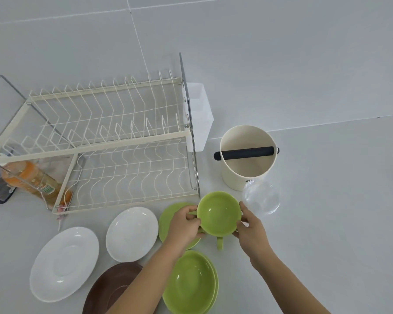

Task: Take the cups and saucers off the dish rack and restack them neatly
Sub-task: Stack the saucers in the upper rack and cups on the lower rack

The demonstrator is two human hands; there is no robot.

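A green cup sits between both hands in front of the rack, apparently nested in a second green cup whose handle sticks out below. My left hand grips its left rim and my right hand grips its right side. A green saucer lies partly under my left hand. Nearer me lie stacked green saucers, a brown saucer and two white saucers. The cream wire dish rack holds no cups or saucers.
A cream canister with a black bar stands right of the rack, with a clear glass bowl in front of it. A white plastic holder hangs on the rack's right end. An orange bottle lies under the rack's left side.
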